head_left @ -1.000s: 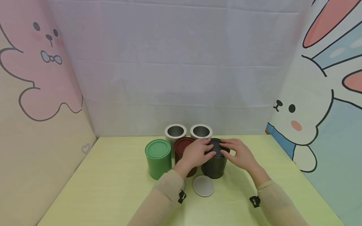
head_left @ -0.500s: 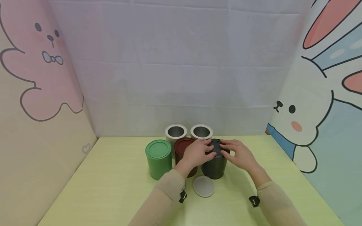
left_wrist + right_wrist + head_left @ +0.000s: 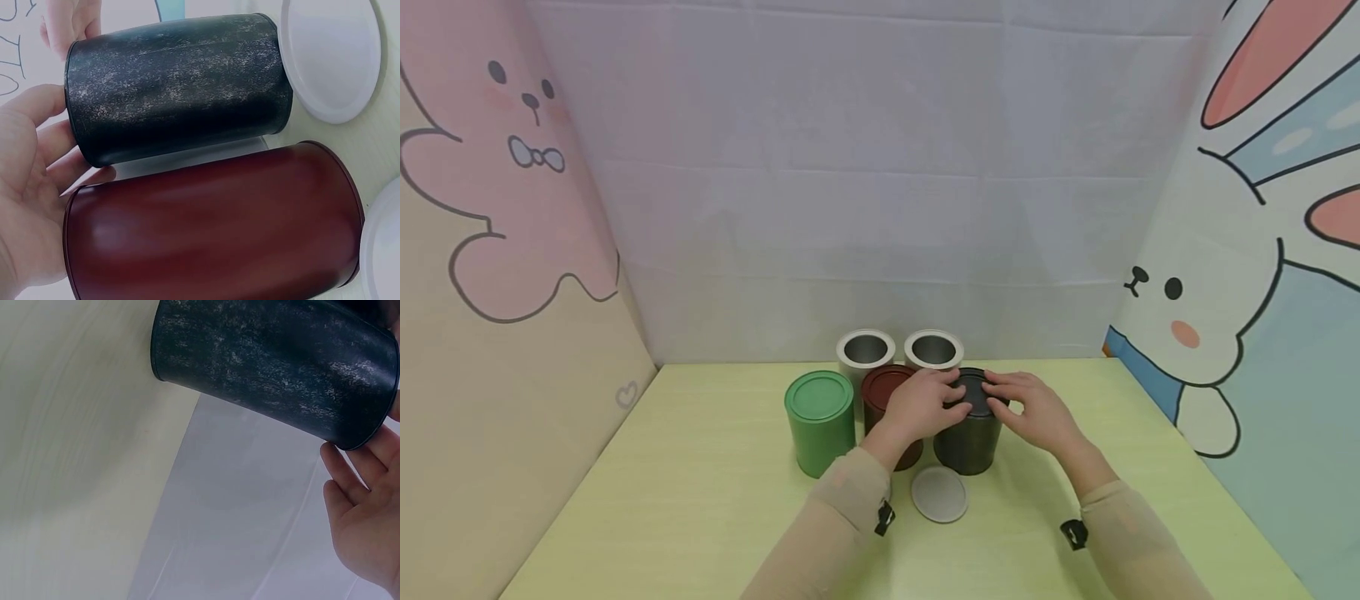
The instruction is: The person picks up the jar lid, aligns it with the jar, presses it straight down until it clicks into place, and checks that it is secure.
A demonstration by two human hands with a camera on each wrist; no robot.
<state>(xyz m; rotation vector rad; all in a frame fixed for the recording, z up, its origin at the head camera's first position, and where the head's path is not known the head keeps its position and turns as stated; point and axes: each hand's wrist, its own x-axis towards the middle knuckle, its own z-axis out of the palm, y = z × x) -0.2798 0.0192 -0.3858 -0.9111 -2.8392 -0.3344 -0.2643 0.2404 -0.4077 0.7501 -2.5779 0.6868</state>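
Two hands on the black tin (image 3: 967,433) at twelve o'clock on the tabletop (image 3: 700,500): left hand (image 3: 919,406) and right hand (image 3: 1033,410) rest straight fingers on its lid (image 3: 973,392). I should press evenly all round.

The black tin (image 3: 967,433) with a mottled wall stands upright on the desk (image 3: 700,500), lid on, just beside the dark red tin (image 3: 883,400).

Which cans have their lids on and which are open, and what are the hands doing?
Black can: upright, lid on, both hands at its top.
Red can: upright, lid on.
Green can: upright, lid on.
Two silver cans: upright, open, no lids.
White lid: lying flat on the table, off any can.
Left hand: fingers resting on the black can's lid.
Right hand: fingers resting on the black can's lid.
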